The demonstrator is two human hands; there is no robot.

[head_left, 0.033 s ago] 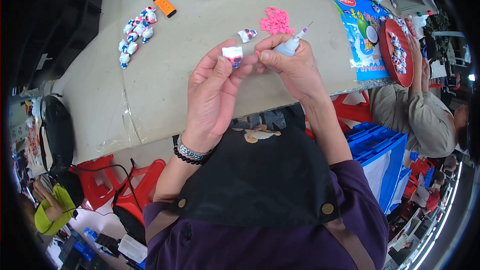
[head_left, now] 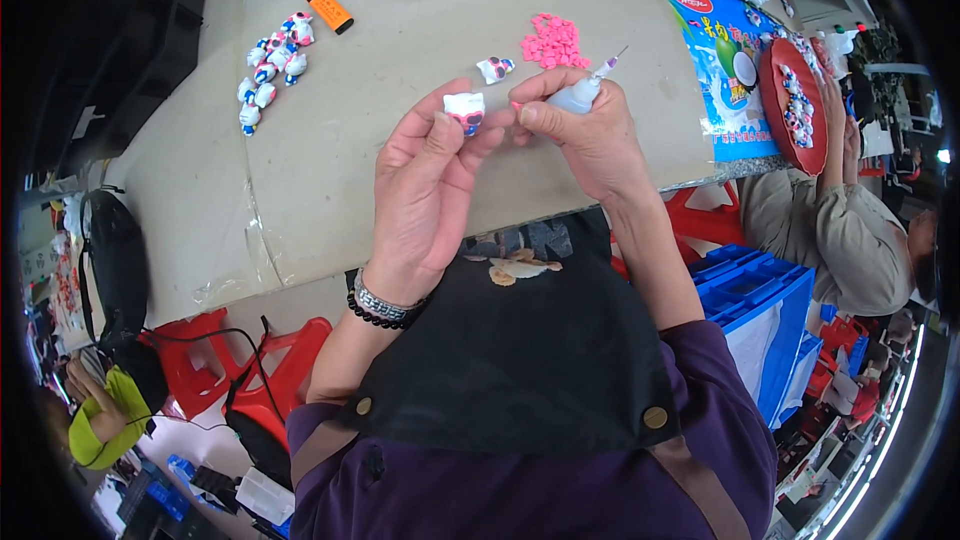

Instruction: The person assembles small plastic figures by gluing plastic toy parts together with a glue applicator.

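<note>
Above the desk (head_left: 320,170), the left hand (head_left: 425,165) pinches a white figurine (head_left: 464,108) in its fingers. Just right of it, the right hand (head_left: 595,140) pinches a pink piece (head_left: 516,106) and holds a needle-tipped bottle (head_left: 575,96); a pink heap (head_left: 551,40) lies farther away.

One squeeze bottle (head_left: 573,97) — one held figurine (head_left: 463,105)

A workshop is suggested: matching figurines (head_left: 265,72) are grouped near the desk's (head_left: 330,190) left edge, pink pieces (head_left: 552,41) are heaped farther right, and stools (head_left: 303,350) and blue crates (head_left: 765,307) are seen by its near edge.
</note>
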